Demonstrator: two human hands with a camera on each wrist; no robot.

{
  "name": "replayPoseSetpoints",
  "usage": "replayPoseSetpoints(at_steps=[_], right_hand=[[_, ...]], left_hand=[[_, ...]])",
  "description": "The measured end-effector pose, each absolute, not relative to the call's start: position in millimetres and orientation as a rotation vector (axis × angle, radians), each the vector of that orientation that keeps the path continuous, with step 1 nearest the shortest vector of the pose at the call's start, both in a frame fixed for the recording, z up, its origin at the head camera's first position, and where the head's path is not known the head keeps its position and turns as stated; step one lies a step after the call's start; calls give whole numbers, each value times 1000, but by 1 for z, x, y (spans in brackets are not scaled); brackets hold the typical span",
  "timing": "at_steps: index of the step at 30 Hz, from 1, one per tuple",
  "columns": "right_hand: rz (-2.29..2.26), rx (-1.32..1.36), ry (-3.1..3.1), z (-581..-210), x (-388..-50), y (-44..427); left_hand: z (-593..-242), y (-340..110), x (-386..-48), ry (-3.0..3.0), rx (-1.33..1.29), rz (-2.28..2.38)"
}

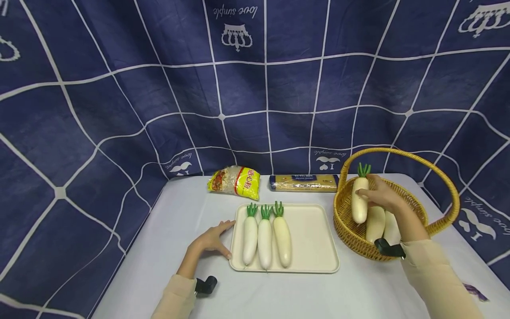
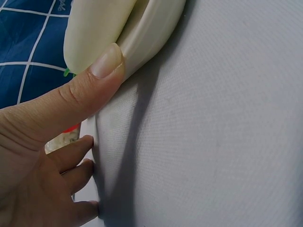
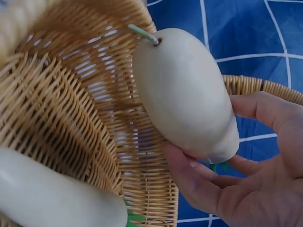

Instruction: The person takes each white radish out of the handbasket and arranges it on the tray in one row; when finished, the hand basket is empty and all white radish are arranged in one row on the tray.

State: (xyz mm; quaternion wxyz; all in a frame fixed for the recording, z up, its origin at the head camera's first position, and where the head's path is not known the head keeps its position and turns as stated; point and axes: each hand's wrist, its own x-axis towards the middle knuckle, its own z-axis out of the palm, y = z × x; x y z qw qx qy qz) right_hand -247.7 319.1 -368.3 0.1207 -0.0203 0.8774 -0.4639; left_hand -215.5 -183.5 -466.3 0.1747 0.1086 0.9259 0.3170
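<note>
A white radish with a green top (image 1: 360, 200) is gripped by my right hand (image 1: 382, 195), held upright over the left part of a wicker basket (image 1: 358, 245). In the right wrist view the fingers and thumb pinch this radish (image 3: 182, 90) near its leafy end, and another radish (image 3: 57, 196) lies in the basket. Two radishes (image 1: 375, 223) show inside the basket in the head view. My left hand (image 1: 211, 239) touches the left rim of a cream tray (image 1: 314, 239), fingers spread. Three radishes (image 1: 264, 243) lie side by side on the tray's left half.
A yellow and red food bag (image 1: 235, 181) and a long noodle pack (image 1: 303, 183) lie behind the tray. The basket's tall handle (image 1: 434, 170) arches over its right side. A blue checked cloth (image 1: 239, 88) hangs behind the table. A small purple item (image 1: 475, 291) is at the right.
</note>
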Motion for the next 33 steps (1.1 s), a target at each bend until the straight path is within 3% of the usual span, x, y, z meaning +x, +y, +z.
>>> replayPoseSetpoints(at_steps=[33], right_hand=[[-1506, -89, 2609, -376, -207, 298]], left_hand=[[-467, -185, -216, 2618, 329, 901]])
